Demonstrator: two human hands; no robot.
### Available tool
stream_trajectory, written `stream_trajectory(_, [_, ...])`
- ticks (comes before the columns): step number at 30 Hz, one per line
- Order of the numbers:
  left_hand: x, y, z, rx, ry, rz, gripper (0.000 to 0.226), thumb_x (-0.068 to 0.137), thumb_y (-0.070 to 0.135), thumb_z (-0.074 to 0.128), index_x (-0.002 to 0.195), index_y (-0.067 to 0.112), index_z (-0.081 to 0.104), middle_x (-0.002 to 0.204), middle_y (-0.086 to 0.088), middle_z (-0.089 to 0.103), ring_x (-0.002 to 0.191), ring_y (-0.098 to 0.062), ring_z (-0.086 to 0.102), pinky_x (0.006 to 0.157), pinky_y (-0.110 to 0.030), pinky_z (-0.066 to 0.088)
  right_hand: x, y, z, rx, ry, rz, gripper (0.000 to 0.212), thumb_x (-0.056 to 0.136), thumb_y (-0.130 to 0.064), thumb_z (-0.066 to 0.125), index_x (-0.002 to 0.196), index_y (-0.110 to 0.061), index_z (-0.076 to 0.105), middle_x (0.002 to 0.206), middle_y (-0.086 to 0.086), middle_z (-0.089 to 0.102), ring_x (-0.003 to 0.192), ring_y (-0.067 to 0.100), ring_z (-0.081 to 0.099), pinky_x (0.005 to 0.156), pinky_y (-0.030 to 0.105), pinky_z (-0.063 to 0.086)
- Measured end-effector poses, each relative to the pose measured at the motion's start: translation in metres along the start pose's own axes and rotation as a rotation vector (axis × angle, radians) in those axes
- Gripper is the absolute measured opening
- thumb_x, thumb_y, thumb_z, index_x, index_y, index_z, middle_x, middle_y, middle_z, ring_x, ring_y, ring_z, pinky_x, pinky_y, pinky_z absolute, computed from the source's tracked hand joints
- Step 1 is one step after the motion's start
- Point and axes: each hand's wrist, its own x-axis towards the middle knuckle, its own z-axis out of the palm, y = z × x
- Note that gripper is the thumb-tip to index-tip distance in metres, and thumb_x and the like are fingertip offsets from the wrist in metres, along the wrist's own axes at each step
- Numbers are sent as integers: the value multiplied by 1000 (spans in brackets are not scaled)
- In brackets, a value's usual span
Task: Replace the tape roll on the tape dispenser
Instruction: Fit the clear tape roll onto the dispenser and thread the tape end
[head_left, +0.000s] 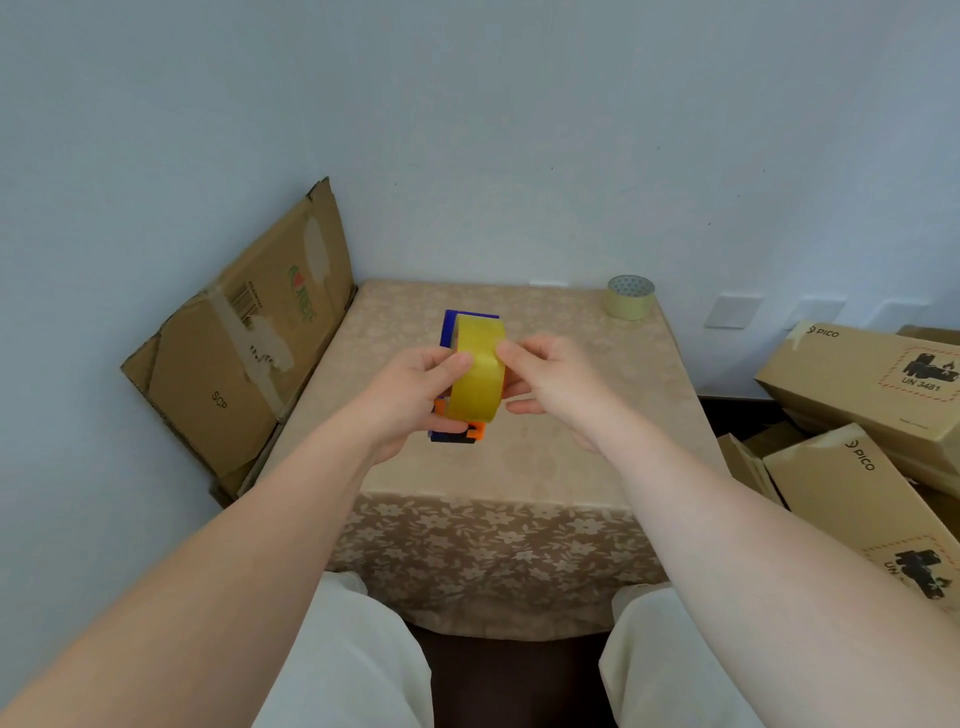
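Note:
Above the middle of the small table I hold a blue and orange tape dispenser (453, 326) with a full yellowish tape roll (477, 384) standing on edge against it. My left hand (410, 395) grips the dispenser from the left, its thumb on the roll's outer face. My right hand (550, 384) pinches the roll from the right with thumb and fingers. Whether the roll sits fully on the dispenser's hub is hidden. A thinner, nearly used-up tape roll (630, 297) lies flat at the table's far right corner.
The table (597, 415) wears a beige flowered cloth and stands against a pale wall. A flattened cardboard box (244, 343) leans at its left. Stacked brown cartons (872, 395) lie on the floor at the right. My knees show under the near edge.

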Motion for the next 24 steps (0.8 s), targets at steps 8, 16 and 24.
stream_trajectory(8, [0, -2, 3, -47, -25, 24, 33, 96, 25, 47, 124, 11, 57, 120, -10, 65, 108, -22, 64, 90, -43, 54, -1, -2, 0, 141, 6, 29, 8, 92, -28, 59, 96, -21, 63, 97, 0, 70, 90, 16, 67, 82, 28, 55])
stream_trajectory(16, [2, -3, 7, -87, 63, -22, 44, 93, 44, 48, 122, 13, 57, 118, -10, 65, 105, -22, 65, 83, -46, 57, -7, 1, 5, 150, -33, 20, 22, 92, -20, 59, 113, -15, 62, 106, 3, 68, 98, 18, 65, 84, 28, 52])
stream_trajectory(24, [-3, -2, 9, 4, 10, 44, 33, 96, 28, 48, 121, 9, 56, 119, -13, 65, 107, -28, 64, 89, -42, 54, -7, 0, 7, 183, 37, 40, 24, 94, -27, 55, 109, -11, 63, 105, 7, 70, 95, 20, 67, 84, 30, 53])
